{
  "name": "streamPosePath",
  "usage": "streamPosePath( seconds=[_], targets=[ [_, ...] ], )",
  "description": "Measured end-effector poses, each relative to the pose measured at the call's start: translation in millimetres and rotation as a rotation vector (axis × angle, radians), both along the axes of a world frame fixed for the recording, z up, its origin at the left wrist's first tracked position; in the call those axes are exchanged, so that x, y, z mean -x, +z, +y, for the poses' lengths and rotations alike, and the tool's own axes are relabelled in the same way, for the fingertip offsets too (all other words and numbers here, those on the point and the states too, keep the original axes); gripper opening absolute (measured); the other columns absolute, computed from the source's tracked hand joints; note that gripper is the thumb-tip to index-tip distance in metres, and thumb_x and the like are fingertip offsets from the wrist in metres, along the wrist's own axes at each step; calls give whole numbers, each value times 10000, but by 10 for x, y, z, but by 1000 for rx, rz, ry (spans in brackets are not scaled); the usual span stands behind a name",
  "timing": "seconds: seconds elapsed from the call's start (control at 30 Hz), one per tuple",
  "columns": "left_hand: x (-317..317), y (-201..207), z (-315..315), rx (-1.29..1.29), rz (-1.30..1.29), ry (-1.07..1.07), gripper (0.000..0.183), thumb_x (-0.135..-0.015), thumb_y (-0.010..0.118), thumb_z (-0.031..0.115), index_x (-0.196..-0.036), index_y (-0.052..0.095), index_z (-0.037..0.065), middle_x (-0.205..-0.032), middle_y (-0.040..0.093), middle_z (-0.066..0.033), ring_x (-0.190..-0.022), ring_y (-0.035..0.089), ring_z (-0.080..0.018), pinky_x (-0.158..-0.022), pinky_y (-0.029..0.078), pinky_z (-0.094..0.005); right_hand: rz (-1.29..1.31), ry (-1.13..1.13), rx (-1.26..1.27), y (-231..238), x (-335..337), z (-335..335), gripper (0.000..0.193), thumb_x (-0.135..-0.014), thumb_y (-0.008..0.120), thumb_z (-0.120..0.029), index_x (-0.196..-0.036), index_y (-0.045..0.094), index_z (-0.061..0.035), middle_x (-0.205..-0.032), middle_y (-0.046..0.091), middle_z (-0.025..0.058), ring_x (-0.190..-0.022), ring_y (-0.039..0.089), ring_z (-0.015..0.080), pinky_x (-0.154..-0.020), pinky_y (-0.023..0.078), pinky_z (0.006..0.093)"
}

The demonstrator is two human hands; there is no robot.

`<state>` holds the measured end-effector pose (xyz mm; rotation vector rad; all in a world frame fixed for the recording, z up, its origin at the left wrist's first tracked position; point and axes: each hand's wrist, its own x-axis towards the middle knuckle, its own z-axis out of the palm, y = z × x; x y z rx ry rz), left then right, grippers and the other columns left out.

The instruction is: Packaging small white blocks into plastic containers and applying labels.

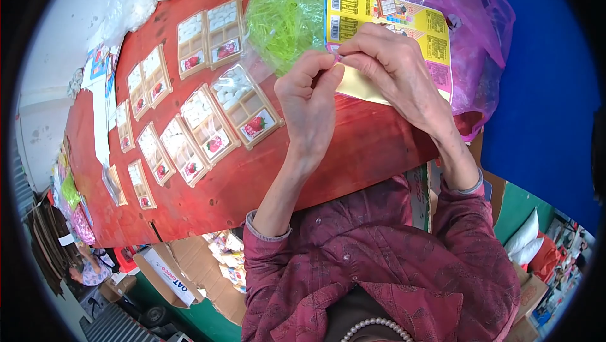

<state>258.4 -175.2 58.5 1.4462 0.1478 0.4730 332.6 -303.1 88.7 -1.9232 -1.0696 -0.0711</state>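
Observation:
My left hand (309, 107) and my right hand (399, 75) meet over the table, thumbs and forefingers pinched together almost tip to tip. A small pinkish bit shows between the fingertips, too little of it to name. Under and behind my right hand lie yellow printed card sheets (437, 21), with barcodes and small pictures, partly covered by the hand. Left of my hands, several compartment trays (273, 122) stand in rows, holding white pieces and a strawberry picture each. The nearest tray is a short way from my left wrist.
Beyond my hands a clear bag of bright green strands (278, 23) touches a purple plastic bag (489, 39). The red table's (328, 178) near edge runs before my lap. Below it at left stands an open cardboard box (199, 260) of packs. A person (91, 272) is far left.

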Motion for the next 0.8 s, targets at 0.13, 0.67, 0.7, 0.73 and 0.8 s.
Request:
streamPosePath(
  seconds=[0.13, 0.67, 0.7, 0.73, 0.8],
  targets=[
    [-3, -20, -3, 2, -3, -13, 94, -794, 587, -69, -864, 641, -38, -813, 575, 17, -724, 479, -34, -644, 373, -175, 20, -34, 16, 5, 34, 5, 86, -776, 591, -21, -835, 577, 39, -726, 522, 130, -681, 534, 287, -613, 417, 359],
    [-11, 32, -36, 186, 87, 14, 44, -791, 586, -28, -784, 627, -43, -709, 568, 16, -635, 482, -33, -570, 368, -181, -255, -301, 10, -134, 175, 150, 77, -775, 574, 7, -836, 527, 3, -731, 494, 131, -681, 516, 286, -597, 415, 346],
    [-3, 25, -34, 250, 102, 13, 54, -796, 594, -8, -799, 637, -41, -718, 585, 12, -632, 493, -34, -574, 375, -179, -190, -337, -26, -148, 164, 156, 56, -798, 562, 3, -841, 525, 1, -723, 498, 122, -678, 526, 260, -594, 415, 334],
    [0, 15, -31, 315, 115, 11, 70, -800, 602, 13, -814, 647, -39, -727, 602, 7, -628, 504, -35, -579, 383, -177, -190, -337, -26, -155, 151, 146, 56, -798, 562, 3, -841, 525, 1, -723, 498, 122, -678, 526, 260, -594, 415, 334],
    [0, -21, -21, 384, 120, 13, 82, -803, 603, 23, -825, 647, -42, -737, 614, -6, -635, 519, -39, -587, 396, -178, 10, -383, -139, -164, 128, 88, 30, -856, 535, -27, -843, 521, -4, -703, 519, 61, -662, 531, 160, -580, 410, 307]
  ],
)
